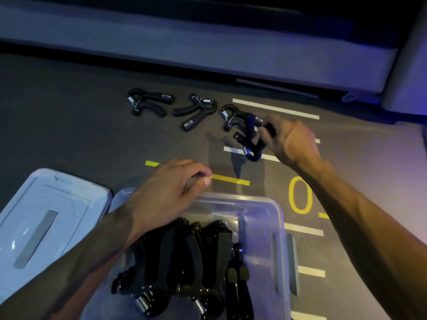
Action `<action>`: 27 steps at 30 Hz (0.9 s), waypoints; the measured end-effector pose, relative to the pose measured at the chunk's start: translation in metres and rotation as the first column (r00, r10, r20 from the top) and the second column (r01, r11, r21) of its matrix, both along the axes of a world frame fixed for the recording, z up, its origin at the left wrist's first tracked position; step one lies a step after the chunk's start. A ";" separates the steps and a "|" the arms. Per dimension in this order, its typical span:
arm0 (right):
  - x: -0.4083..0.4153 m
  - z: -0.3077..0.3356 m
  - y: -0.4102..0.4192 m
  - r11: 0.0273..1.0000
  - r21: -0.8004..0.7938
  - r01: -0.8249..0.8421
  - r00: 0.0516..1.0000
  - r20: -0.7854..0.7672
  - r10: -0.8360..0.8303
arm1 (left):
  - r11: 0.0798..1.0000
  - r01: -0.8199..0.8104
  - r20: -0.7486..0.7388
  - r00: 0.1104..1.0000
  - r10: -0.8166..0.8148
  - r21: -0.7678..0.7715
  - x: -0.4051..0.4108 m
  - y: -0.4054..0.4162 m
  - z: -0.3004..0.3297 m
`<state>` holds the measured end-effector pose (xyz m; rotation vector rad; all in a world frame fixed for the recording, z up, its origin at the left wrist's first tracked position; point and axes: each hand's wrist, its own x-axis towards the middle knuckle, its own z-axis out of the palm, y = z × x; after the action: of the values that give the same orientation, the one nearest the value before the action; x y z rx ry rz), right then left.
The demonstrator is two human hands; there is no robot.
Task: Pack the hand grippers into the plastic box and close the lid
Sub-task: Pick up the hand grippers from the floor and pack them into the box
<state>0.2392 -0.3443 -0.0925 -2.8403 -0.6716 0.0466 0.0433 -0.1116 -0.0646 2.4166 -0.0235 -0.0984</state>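
Beyond the box (277,218), right hand (293,142) holds a hand gripper (250,139) lengthwise, spring nearest.

My 2 hands: left grip (171,188) holds nothing, right grip (288,144) pinches 1 hand gripper (250,139). Loose hand grippers on the floor beyond my left grip: 3, i.e. far-left one (147,102), middle one (196,112), and one (231,116) just behind the gripper I'm lifting. So 4 outside the box. 1 clear plastic box (275,218) under my left wrist, approx 5 black grippers packed inside (184,262); exact no. hard to tell, they overlap. 1 lid (46,218), left of my left grip.
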 end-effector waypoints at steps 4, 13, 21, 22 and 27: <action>-0.038 0.069 -0.015 0.995 0.101 0.023 0.998 0.060 -0.029 | 0.999 0.004 0.079 0.997 -0.007 0.040 -0.019 -0.009 0.020; -0.193 0.194 -0.060 0.979 0.200 -0.038 0.990 -0.128 0.064 | 0.997 0.059 0.131 0.989 -0.065 0.049 -0.075 -0.033 0.030; -0.267 0.130 -0.062 0.989 -0.068 -0.130 0.978 -0.171 0.117 | 0.996 0.080 0.126 0.988 -0.086 0.050 -0.087 -0.046 0.034; -0.269 0.122 -0.061 0.988 -0.079 -0.136 0.979 -0.164 0.122 | 0.996 0.081 0.126 0.988 -0.086 0.047 -0.087 -0.047 0.035; -0.275 0.088 -0.052 0.983 -0.142 -0.113 0.984 -0.153 0.091 | 0.996 0.077 0.118 0.990 -0.081 0.044 -0.085 -0.045 0.033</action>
<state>-0.0362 -0.3960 -0.0042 -2.9046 -0.8124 0.3328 -0.0412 -0.1570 -0.0318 2.4586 -0.1738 0.0103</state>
